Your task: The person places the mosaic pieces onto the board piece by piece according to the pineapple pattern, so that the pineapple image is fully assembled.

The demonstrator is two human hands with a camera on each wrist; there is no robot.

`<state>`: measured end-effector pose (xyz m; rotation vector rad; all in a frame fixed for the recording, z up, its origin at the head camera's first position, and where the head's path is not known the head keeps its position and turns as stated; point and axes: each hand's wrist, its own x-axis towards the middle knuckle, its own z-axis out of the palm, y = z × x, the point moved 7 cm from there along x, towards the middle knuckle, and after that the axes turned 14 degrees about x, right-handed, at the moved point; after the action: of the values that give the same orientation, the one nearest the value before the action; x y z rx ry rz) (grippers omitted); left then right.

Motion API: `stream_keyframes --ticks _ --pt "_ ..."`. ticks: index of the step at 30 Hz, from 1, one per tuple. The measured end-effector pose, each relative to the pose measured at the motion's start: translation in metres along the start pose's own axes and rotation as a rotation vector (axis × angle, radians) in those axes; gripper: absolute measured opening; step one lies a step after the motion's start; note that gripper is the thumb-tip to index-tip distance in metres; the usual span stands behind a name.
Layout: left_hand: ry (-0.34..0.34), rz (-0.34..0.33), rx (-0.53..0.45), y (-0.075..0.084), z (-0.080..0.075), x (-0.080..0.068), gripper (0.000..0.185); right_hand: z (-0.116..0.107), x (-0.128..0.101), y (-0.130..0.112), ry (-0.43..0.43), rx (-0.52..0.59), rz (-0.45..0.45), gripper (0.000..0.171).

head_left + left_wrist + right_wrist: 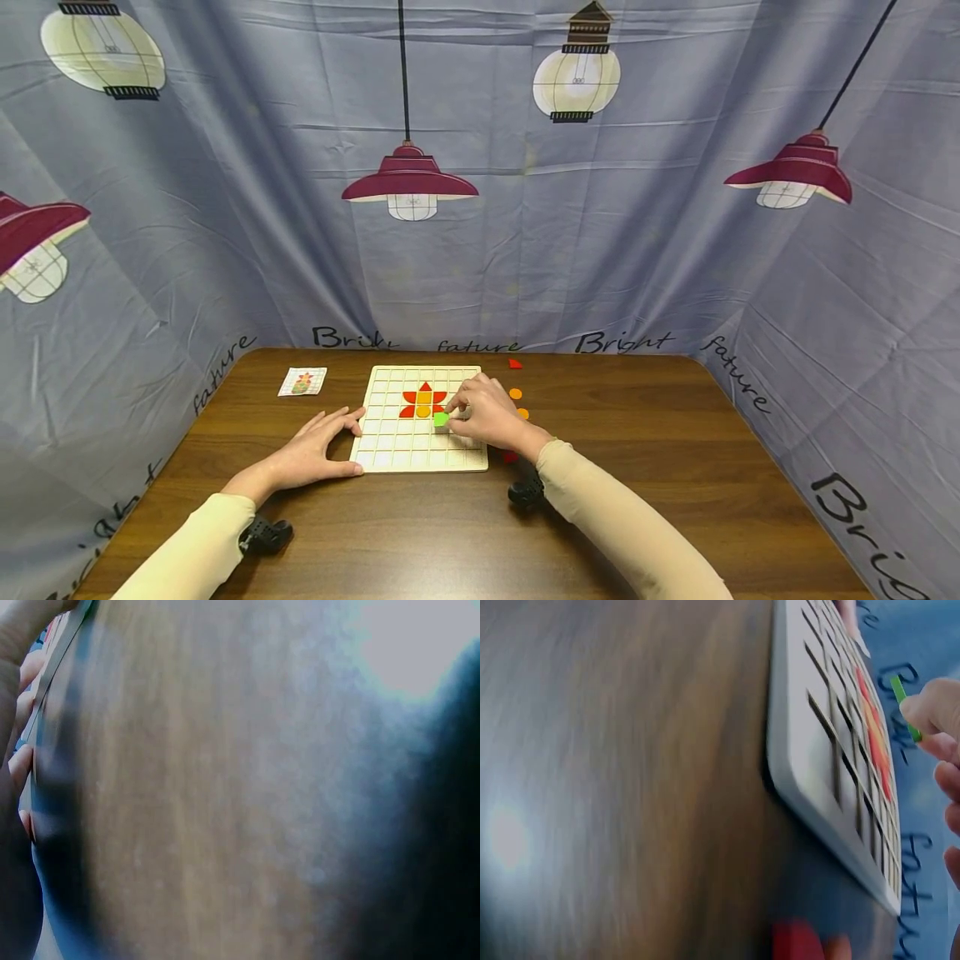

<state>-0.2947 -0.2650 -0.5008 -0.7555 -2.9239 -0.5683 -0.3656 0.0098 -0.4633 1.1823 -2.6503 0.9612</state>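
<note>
A pale square grid board point(390, 457) lies on the table. On it, red and orange tiles point(423, 400) form a flower-like figure. My right hand point(491, 412) is over the board's right half, pinching a green tile point(440, 420) between thumb and fingertips. In the right wrist view the green tile point(905, 707) appears edge-on, held above the board's surface. My left hand point(311, 450) rests at the board's left side, fingertips on the edge and thumb by the near left corner. The left wrist view has the fingers point(24, 761) along the board's edge.
A small picture card point(303, 382) with a flower-like pattern lies left of the board. Right of the board are orange round tiles point(515, 393), a red tile point(515, 364) at the back and another red piece point(511, 457) nearer. A printed curtain point(480, 275) surrounds the table.
</note>
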Motion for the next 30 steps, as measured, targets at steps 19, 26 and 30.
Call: stream_keyframes --ticks 19,26,30 --pt "0.005 0.005 0.005 0.001 -0.001 0.001 0.049 0.034 0.015 -0.012 0.034 -0.077 0.022 0.012" --pt "-0.003 -0.002 -0.002 0.0 0.0 0.001 0.049 0.034 0.016 -0.014 0.05 -0.094 0.011 0.011" --pt "-0.004 -0.006 -0.003 -0.001 0.001 0.001 0.049 0.035 0.017 -0.014 0.055 -0.108 0.011 0.01"
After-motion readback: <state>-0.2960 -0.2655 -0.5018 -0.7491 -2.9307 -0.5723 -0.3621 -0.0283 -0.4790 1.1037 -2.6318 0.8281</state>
